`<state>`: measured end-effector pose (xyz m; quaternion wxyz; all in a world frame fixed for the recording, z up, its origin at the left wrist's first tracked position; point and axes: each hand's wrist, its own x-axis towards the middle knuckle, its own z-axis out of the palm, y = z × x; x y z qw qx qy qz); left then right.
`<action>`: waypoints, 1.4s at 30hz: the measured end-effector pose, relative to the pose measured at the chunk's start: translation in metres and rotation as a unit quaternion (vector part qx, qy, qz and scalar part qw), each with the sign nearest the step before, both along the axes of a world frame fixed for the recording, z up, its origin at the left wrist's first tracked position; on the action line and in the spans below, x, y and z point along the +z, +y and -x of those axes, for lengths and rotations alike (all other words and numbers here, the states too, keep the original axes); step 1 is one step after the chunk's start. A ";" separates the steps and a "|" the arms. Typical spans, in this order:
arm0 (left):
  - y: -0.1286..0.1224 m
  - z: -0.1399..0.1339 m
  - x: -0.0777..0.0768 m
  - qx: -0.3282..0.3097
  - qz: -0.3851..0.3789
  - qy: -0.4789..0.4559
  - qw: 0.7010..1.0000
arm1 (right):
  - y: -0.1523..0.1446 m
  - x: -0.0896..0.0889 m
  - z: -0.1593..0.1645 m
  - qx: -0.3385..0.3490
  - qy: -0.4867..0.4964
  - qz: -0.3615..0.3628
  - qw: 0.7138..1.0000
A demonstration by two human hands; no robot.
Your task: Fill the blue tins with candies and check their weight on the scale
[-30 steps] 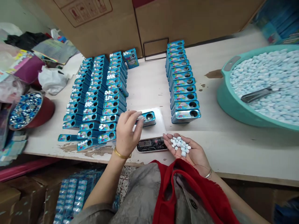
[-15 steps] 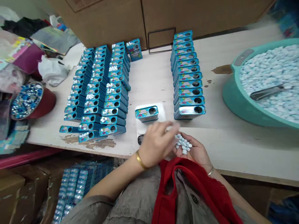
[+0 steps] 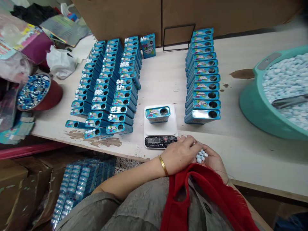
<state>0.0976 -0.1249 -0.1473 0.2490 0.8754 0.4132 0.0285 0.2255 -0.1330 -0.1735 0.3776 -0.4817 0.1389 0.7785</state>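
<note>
My right hand (image 3: 216, 160) is cupped around a small pile of pale blue candies (image 3: 201, 156) near the table's front edge. Over that palm lies my left hand (image 3: 179, 154), a gold bangle on its wrist, fingers bent and pressed together, tips partly hidden among the candies. Just beyond my hands is a white kitchen scale (image 3: 172, 126), its display lit. A blue candy tin (image 3: 157, 114) stands upright on the scale, with its round top hole uncovered.
Left of the scale stand rows of blue tins (image 3: 119, 128), many with candies on top; another row (image 3: 202, 115) stands right. A teal tub (image 3: 250, 106) of candies holds a metal scoop (image 3: 288, 102). A red bucket (image 3: 56, 93) holds shiny wrapped pieces. A black wire frame (image 3: 176, 49) stands behind.
My left hand has come down onto the candies in my right palm, and fewer of them show. The scale's display has come into view. The whole view has shifted slightly.
</note>
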 end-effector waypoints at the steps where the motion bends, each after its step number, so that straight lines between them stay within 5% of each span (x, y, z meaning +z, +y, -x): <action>1: 0.000 0.001 -0.001 -0.002 0.000 0.003 1.000 | 0.000 -0.002 0.000 0.002 0.010 -0.004 1.000; 8: 0.000 0.009 -0.006 0.018 -0.033 -0.020 0.999 | 0.001 -0.013 0.004 -0.009 0.071 -0.051 0.996; 17: 0.022 0.030 -0.003 0.021 -0.112 -0.096 0.989 | 0.024 0.011 0.024 -0.046 0.157 -0.078 0.983; 23: 0.043 0.044 0.024 0.101 -0.126 -0.254 0.954 | 0.036 0.020 0.030 -0.088 0.173 -0.068 0.979; 29: 0.073 0.072 0.047 0.168 -0.217 -0.158 0.948 | 0.036 0.022 0.030 -0.103 0.142 -0.075 0.982; 34: 0.065 0.074 0.056 0.167 -0.211 -0.143 0.952 | 0.032 0.020 0.026 -0.094 0.130 -0.088 0.983; 37: 0.044 0.054 0.049 0.122 -0.161 -0.160 0.966 | 0.027 0.016 0.019 -0.087 0.120 -0.088 0.985; 42: 0.009 0.009 0.011 0.001 -0.094 -0.043 0.995 | 0.014 0.010 0.003 -0.037 0.071 -0.059 0.995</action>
